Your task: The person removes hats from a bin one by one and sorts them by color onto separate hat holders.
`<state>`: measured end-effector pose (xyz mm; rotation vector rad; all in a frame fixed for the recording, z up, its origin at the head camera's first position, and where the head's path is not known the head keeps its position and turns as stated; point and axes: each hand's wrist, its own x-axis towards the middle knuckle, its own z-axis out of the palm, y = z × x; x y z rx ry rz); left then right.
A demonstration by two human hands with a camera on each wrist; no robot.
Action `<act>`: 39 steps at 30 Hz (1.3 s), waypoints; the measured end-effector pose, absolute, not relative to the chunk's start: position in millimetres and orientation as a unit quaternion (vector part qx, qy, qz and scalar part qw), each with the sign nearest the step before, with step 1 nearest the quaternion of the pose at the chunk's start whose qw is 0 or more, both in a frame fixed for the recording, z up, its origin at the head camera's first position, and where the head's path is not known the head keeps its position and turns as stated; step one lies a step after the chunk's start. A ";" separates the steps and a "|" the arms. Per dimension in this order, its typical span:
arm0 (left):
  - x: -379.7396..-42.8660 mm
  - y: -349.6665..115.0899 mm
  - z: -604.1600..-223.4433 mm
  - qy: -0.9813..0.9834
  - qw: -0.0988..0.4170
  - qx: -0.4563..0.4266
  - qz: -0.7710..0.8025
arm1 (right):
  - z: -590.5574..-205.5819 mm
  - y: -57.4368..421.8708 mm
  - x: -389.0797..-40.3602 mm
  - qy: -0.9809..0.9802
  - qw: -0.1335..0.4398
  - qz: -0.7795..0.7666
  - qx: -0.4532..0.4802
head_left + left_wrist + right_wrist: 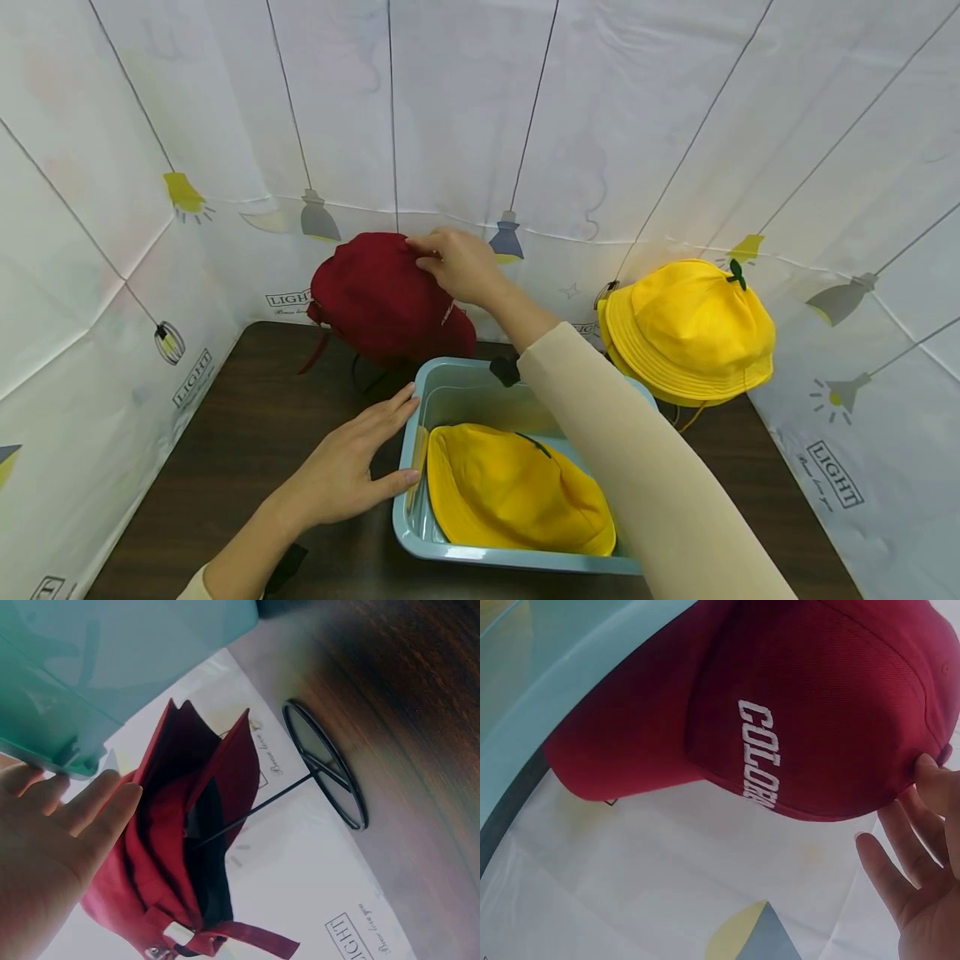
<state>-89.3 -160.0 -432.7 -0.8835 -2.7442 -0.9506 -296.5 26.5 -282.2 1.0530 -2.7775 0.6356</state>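
At the back left, a stack of dark red baseball caps (375, 292) with white lettering sits on a thin black wire stand (255, 810). Two brims show in the left wrist view. My right hand (465, 265) pinches the crown of the outer cap between thumb and fingers, as the right wrist view (930, 847) also shows. With fingers extended, my left hand (348, 467) touches the left rim of a light blue plastic basin (525, 560). A yellow bucket hat (517, 492) lies on its side inside that basin.
Another yellow bucket hat (690, 325) with a green sprout on top stands at the back right, partly behind the basin. White curtains (465, 100) printed with lamps enclose the dark wooden table (195, 475) at the back and sides.
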 end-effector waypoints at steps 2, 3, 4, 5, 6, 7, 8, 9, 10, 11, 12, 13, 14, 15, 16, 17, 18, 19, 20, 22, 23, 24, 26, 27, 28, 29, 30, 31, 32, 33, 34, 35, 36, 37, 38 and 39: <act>-89.6 -159.5 -432.7 -0.903 0.051 -0.290 -0.312 | -281.3 28.8 -296.3 -0.914 0.053 0.210 0.343; -89.7 -159.3 -432.7 -0.903 0.051 -0.290 -0.312 | -280.7 29.8 -296.1 -0.914 0.052 0.210 0.343; -89.8 -159.1 -432.7 -0.904 0.050 -0.289 -0.312 | -279.7 30.8 -295.6 -0.915 0.051 0.209 0.341; -89.7 -158.9 -432.6 -0.904 0.048 -0.288 -0.313 | -278.2 31.6 -294.9 -0.916 0.049 0.208 0.339; -89.7 -158.7 -432.6 -0.904 0.048 -0.287 -0.313 | -276.9 32.4 -294.2 -0.917 0.049 0.206 0.339; -89.7 -158.7 -432.5 -0.904 0.047 -0.287 -0.313 | -275.3 33.4 -293.3 -0.918 0.048 0.204 0.338; -89.6 -158.6 -432.5 -0.904 0.047 -0.286 -0.314 | -273.1 34.5 -292.2 -0.919 0.046 0.201 0.337; -89.6 -158.4 -432.6 -0.904 0.047 -0.286 -0.314 | -271.2 36.0 -291.1 -0.919 0.045 0.199 0.336; -89.6 -158.1 -432.6 -0.904 0.047 -0.286 -0.315 | -269.2 37.7 -289.9 -0.920 0.044 0.197 0.335; -89.7 -158.0 -432.7 -0.903 0.048 -0.287 -0.315 | -267.3 39.5 -288.7 -0.920 0.044 0.195 0.336; -89.8 -157.7 -432.7 -0.903 0.049 -0.287 -0.316 | -265.5 41.6 -287.6 -0.921 0.045 0.192 0.336; -89.9 -157.5 -432.7 -0.903 0.049 -0.287 -0.316 | -263.7 43.9 -286.4 -0.922 0.043 0.190 0.335; -89.9 -157.3 -432.7 -0.903 0.050 -0.288 -0.316 | -262.0 46.3 -285.3 -0.922 0.042 0.188 0.337; -90.0 -157.2 -432.7 -0.903 0.050 -0.288 -0.316 | -260.8 48.8 -284.2 -0.921 0.043 0.186 0.339; -90.0 -157.1 -432.5 -0.903 0.050 -0.288 -0.315 | -259.3 51.4 -283.1 -0.921 0.044 0.184 0.341; -90.1 -156.9 -432.4 -0.903 0.049 -0.288 -0.316 | -257.8 54.3 -282.1 -0.920 0.045 0.183 0.343; -90.1 -156.8 -432.3 -0.903 0.048 -0.288 -0.315 | -256.3 57.2 -281.0 -0.920 0.048 0.184 0.344; -90.1 -156.7 -432.1 -0.903 0.047 -0.288 -0.315 | -254.6 60.2 -279.8 -0.918 0.050 0.185 0.346; -90.2 -156.6 -432.1 -0.903 0.046 -0.287 -0.316 | -253.0 63.4 -278.7 -0.917 0.054 0.188 0.348; -90.1 -156.6 -431.9 -0.903 0.045 -0.286 -0.316 | -249.3 69.7 -276.2 -0.915 0.061 0.195 0.349; -90.0 -156.7 -431.7 -0.903 0.045 -0.286 -0.317 | -247.4 72.9 -274.8 -0.913 0.065 0.198 0.350; -89.9 -156.9 -431.7 -0.903 0.044 -0.286 -0.316 | -245.6 76.0 -273.4 -0.912 0.068 0.202 0.351; -89.8 -157.2 -431.8 -0.903 0.046 -0.288 -0.316 | -242.3 82.5 -270.4 -0.910 0.074 0.207 0.352; -89.9 -157.4 -431.9 -0.903 0.048 -0.289 -0.315 | -240.9 85.9 -268.7 -0.909 0.076 0.208 0.352; -89.9 -157.6 -432.0 -0.902 0.050 -0.291 -0.315 | -239.7 89.2 -267.0 -0.909 0.079 0.209 0.352; -89.9 -157.8 -432.0 -0.902 0.052 -0.292 -0.314 | -238.7 92.4 -265.4 -0.909 0.080 0.210 0.352; -90.0 -157.9 -432.1 -0.901 0.054 -0.293 -0.314 | -237.8 95.6 -263.7 -0.909 0.079 0.210 0.352; -90.0 -158.2 -432.1 -0.901 0.056 -0.294 -0.313 | -237.2 98.7 -262.0 -0.909 0.080 0.209 0.352; -90.0 -158.3 -432.1 -0.901 0.056 -0.295 -0.313 | -236.7 101.8 -260.2 -0.909 0.080 0.206 0.353; -89.9 -158.4 -432.1 -0.901 0.056 -0.295 -0.313 | -236.4 104.8 -258.6 -0.909 0.080 0.203 0.354; -89.8 -158.3 -432.1 -0.901 0.055 -0.294 -0.313 | -236.2 107.7 -257.1 -0.910 0.080 0.198 0.356; -89.7 -158.2 -432.0 -0.902 0.055 -0.293 -0.313 | -236.0 110.8 -255.3 -0.910 0.080 0.193 0.357; -89.7 -158.1 -432.0 -0.902 0.053 -0.292 -0.314 | -235.9 114.1 -253.4 -0.911 0.080 0.188 0.358; -89.6 -158.0 -431.9 -0.902 0.052 -0.292 -0.314 | -235.7 117.2 -251.4 -0.912 0.081 0.182 0.358; -89.5 -157.8 -431.7 -0.902 0.051 -0.291 -0.315 | -235.5 120.5 -249.3 -0.913 0.081 0.177 0.358; -89.5 -157.8 -431.6 -0.902 0.049 -0.290 -0.317 | -235.4 123.7 -247.2 -0.914 0.081 0.171 0.358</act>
